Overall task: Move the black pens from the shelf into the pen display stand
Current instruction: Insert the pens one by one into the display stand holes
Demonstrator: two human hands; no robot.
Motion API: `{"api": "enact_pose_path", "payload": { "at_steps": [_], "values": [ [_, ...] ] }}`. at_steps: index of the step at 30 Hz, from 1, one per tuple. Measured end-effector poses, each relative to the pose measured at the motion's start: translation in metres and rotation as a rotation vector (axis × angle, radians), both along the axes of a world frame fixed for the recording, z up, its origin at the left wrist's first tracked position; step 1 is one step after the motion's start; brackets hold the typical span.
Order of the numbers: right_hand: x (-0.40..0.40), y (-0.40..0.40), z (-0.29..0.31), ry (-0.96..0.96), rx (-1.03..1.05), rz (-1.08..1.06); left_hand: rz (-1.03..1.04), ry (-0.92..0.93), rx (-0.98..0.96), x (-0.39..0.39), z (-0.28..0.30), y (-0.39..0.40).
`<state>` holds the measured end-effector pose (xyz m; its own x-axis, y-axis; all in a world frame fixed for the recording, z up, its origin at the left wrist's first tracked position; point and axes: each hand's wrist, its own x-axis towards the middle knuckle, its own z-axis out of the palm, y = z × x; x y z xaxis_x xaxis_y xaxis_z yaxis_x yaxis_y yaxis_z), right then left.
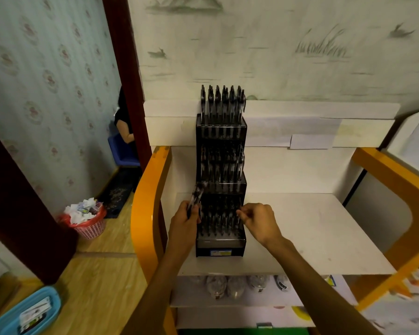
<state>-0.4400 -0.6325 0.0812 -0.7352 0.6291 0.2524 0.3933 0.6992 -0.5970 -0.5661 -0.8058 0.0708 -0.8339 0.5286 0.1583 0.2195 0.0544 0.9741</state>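
Black plastic fills the middle of your head view: the pen display stand (221,180) sits on the white shelf (307,228), stepped in 3 tiers, its back against the wall panel. Black pens (221,105) stand upright in the top tier, their clips clear of the rim; the pens in the middle and bottom tiers blur into the dark casing, so you cannot count them.

Your left hand (184,220) is curled around a small bundle of pens (196,195), held tilted just beside the stand's left edge at the bottom tier. Motion blur smears the bundle, and how many pens it holds is not clear. Your right hand (258,220) is at the bottom tier's right side, thumb and fingertips drawn together in a pinch at a pen there; whether the pen is actually gripped is hard to make out.

Orange frame (143,213) curves around the shelf on both sides. Below the shelf edge, pale packets are cut off and blurred. A pink bin (90,228) of wrappers stands on the floor to the left, and a blue tray (22,313) is cropped by the corner.
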Motion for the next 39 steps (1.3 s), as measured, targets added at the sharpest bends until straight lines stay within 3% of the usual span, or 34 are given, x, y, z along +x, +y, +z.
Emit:
{"api": "enact_pose_path", "payload": {
  "at_steps": [7,11,16,24,28,31,36,39],
  "values": [
    [0.0,0.002,0.006,-0.099,0.003,-0.024,-0.052,-0.063,0.041,0.002,0.002,0.004],
    [-0.005,-0.011,0.02,0.133,-0.341,0.093,-0.078,-0.102,0.08,0.001,0.005,0.006],
    [-0.018,-0.027,0.046,0.336,-0.571,0.202,-0.075,-0.072,0.054,0.003,0.006,0.008],
    [-0.037,-0.04,0.053,0.448,-0.75,0.186,-0.12,-0.038,0.053,0.008,0.006,0.005],
    [-0.039,-0.042,0.049,0.539,-0.74,0.134,-0.042,0.035,0.005,0.003,0.002,0.004],
    [-0.036,-0.04,0.044,0.569,-0.603,0.095,0.094,0.104,-0.025,-0.002,-0.004,0.001],
    [-0.039,-0.046,0.032,0.372,-0.203,0.121,0.146,0.112,-0.057,-0.008,-0.011,-0.004],
    [-0.043,-0.05,0.025,0.311,-0.08,0.155,0.137,0.09,-0.002,-0.004,-0.01,-0.005]
  ]
}}
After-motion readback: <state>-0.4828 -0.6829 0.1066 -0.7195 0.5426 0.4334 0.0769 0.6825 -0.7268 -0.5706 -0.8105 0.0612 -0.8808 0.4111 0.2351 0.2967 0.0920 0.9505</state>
